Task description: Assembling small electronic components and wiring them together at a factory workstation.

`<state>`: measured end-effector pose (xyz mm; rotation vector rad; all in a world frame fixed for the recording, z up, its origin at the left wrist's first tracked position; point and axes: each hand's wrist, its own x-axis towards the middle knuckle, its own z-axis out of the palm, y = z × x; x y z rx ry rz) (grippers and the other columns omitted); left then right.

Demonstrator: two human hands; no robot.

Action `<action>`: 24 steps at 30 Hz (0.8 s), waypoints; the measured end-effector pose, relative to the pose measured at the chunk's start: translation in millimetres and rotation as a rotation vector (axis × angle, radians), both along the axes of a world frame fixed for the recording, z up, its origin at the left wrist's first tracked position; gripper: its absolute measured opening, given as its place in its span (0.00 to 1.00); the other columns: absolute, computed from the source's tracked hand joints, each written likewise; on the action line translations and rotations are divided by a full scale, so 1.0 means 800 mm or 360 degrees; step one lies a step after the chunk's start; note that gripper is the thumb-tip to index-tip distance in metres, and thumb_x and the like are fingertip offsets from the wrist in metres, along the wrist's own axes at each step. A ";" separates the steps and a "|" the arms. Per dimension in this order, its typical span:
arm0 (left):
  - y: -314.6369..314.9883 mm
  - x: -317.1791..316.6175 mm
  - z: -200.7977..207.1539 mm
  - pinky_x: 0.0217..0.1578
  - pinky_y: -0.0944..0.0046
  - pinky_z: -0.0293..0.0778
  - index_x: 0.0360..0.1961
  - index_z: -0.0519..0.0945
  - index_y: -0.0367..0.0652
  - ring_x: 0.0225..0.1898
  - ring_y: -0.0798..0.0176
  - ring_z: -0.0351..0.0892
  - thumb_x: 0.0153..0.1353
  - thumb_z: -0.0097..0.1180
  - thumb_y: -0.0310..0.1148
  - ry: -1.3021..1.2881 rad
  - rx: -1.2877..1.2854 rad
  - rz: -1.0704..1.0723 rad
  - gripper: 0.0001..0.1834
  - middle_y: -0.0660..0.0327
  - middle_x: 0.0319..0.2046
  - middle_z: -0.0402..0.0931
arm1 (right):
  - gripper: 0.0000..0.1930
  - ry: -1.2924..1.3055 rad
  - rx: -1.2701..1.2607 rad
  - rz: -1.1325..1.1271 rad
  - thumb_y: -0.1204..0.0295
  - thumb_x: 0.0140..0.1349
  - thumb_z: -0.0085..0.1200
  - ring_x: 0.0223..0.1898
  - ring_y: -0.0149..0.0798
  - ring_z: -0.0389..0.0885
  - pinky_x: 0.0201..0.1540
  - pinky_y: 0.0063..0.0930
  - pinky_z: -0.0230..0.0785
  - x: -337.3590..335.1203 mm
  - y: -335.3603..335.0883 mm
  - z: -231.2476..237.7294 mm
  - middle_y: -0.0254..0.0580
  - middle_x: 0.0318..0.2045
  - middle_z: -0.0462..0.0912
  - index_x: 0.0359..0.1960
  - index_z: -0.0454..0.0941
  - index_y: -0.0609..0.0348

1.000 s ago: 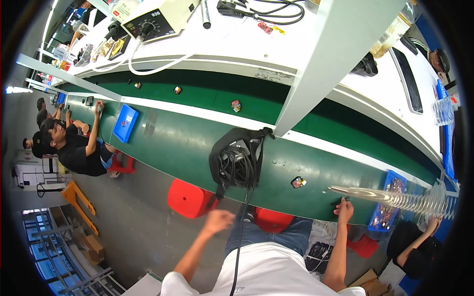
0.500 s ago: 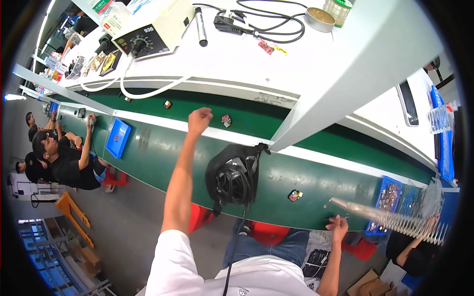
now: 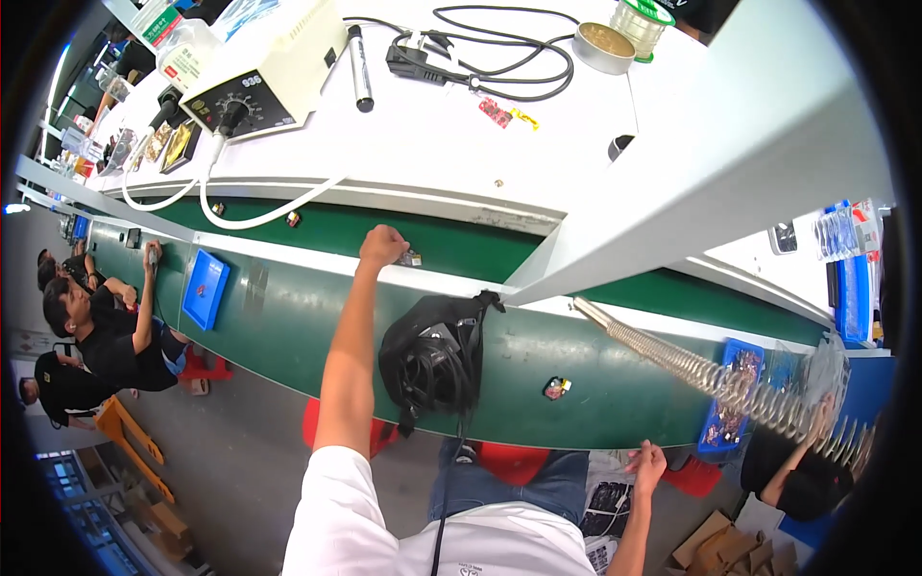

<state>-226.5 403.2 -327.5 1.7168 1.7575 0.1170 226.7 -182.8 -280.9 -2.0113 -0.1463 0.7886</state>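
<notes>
My left hand reaches over the far strip of the green bench, its fingers curled together. The fingertips meet the edge of a small electronic part, which they partly cover. My right hand is at the bench's near edge, thumb and fingers apart with nothing visible between them. Between the two arms sits a black bag with coiled cable in its open top. Another small electronic part lies on the green surface, up and left of my right hand.
A metal coil spring slants across the right side, before a blue tray of small parts. A white post rises from the bench. On the white shelf stand a soldering station and a marker. Another blue tray lies left, near seated people.
The whole view has shifted slightly. My left hand has come to the small electronic part. My right hand has dropped slightly. The spring's narrow end has swung up and left.
</notes>
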 end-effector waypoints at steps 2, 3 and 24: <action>-0.021 -0.034 0.016 0.38 0.59 0.79 0.25 0.85 0.41 0.32 0.58 0.86 0.52 0.66 0.35 -0.0199 0.0096 0.0132 0.08 0.54 0.30 0.85 | 0.13 -0.0009 -0.0023 0.0130 0.66 0.71 0.53 0.12 0.28 0.74 0.13 0.20 0.63 -0.008 0.026 0.007 0.42 0.19 0.81 0.45 0.74 0.66; -0.038 -0.044 0.022 0.26 0.62 0.76 0.29 0.83 0.35 0.23 0.62 0.82 0.57 0.64 0.34 -0.0405 0.0055 0.0259 0.11 0.54 0.26 0.83 | 0.14 -0.0128 0.0068 0.0229 0.67 0.70 0.54 0.12 0.26 0.72 0.13 0.19 0.62 -0.025 0.044 0.025 0.39 0.18 0.80 0.49 0.74 0.66; -0.536 0.065 0.184 0.19 0.71 0.74 0.49 0.78 0.28 0.22 0.67 0.80 0.68 0.55 0.27 -0.1488 -0.1121 0.0613 0.14 0.56 0.31 0.80 | 0.12 0.0585 0.0515 0.0215 0.63 0.72 0.52 0.16 0.22 0.65 0.23 0.19 0.58 -0.119 0.129 0.183 0.27 0.16 0.69 0.41 0.77 0.61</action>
